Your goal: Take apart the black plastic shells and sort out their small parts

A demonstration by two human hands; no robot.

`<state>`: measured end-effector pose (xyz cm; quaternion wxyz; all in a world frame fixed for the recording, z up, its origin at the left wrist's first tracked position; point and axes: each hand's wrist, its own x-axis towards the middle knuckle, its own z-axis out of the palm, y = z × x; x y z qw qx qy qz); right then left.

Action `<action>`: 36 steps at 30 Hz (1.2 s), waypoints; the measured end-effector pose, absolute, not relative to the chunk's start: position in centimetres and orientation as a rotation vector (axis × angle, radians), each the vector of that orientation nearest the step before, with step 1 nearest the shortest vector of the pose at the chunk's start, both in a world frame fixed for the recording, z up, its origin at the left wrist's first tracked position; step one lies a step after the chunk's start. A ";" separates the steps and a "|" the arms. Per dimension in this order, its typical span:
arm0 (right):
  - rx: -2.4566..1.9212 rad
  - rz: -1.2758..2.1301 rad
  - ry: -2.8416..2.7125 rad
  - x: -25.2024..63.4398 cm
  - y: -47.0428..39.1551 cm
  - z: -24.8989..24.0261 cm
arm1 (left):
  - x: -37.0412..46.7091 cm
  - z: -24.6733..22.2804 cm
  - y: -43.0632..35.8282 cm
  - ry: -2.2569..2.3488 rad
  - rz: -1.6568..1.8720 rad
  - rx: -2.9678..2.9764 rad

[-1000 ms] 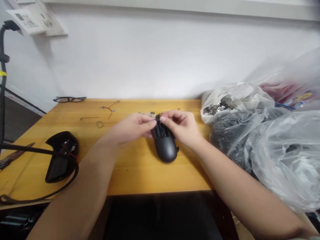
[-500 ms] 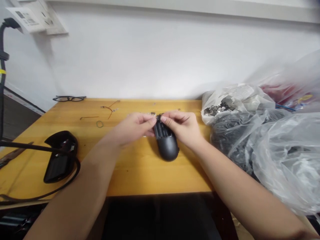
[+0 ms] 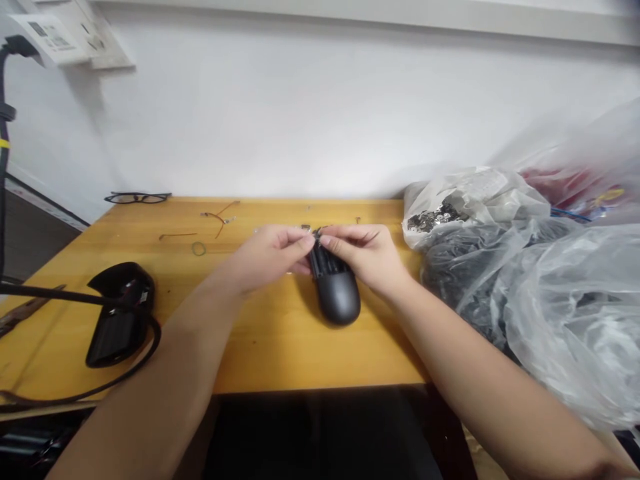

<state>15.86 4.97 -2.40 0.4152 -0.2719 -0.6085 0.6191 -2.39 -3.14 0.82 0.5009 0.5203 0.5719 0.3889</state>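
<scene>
A black rounded plastic housing (image 3: 339,298) with a ribbed, open recess is held just above or on the wooden table; I cannot tell whether it touches. Its top end is between my hands. My left hand (image 3: 277,255) pinches at the upper left corner, thumb and forefinger together, the other fingers partly behind the housing. From the other side my right hand (image 3: 367,257) grips the upper right edge, thumb on the front. Whatever small part lies between the fingertips is too small to make out.
Another black housing (image 3: 120,327) lies at the left, with a black cable (image 3: 65,293) crossing it. Glasses (image 3: 138,198), a green ring (image 3: 199,249) and thin wires (image 3: 216,217) lie farther back. Plastic bags (image 3: 565,320), one with small metal parts (image 3: 437,218), crowd the right side.
The housing's rounded lower end has swung slightly to the right and down. Both hands keep nearly the same place and the same pinch.
</scene>
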 end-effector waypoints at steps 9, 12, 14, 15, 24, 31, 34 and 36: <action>-0.816 1.836 -1.551 16.9 5.1 -0.8 | -2.4 1.4 -3.3 1.323 0.923 1.337; -0.766 1.785 -1.624 17.1 5.3 -0.8 | -2.5 1.5 -3.4 1.321 0.938 1.338; -0.740 1.729 -1.657 17.2 5.4 -0.8 | -2.6 1.5 -3.5 1.329 0.939 1.343; -0.735 1.706 -1.674 17.2 5.5 -0.7 | -2.6 1.5 -3.5 1.331 0.933 1.346; -0.715 1.717 -1.689 17.0 5.1 -0.4 | -2.6 1.5 -3.5 1.338 0.866 1.437; -0.707 1.711 -1.731 17.0 4.6 -0.6 | -2.8 1.1 -3.2 1.334 0.854 1.481; -0.706 1.720 -1.718 17.0 4.5 -0.6 | -2.8 1.2 -3.3 1.335 0.876 1.491; -0.699 1.714 -1.711 17.0 4.5 -0.6 | -2.7 1.3 -3.4 1.337 0.896 1.504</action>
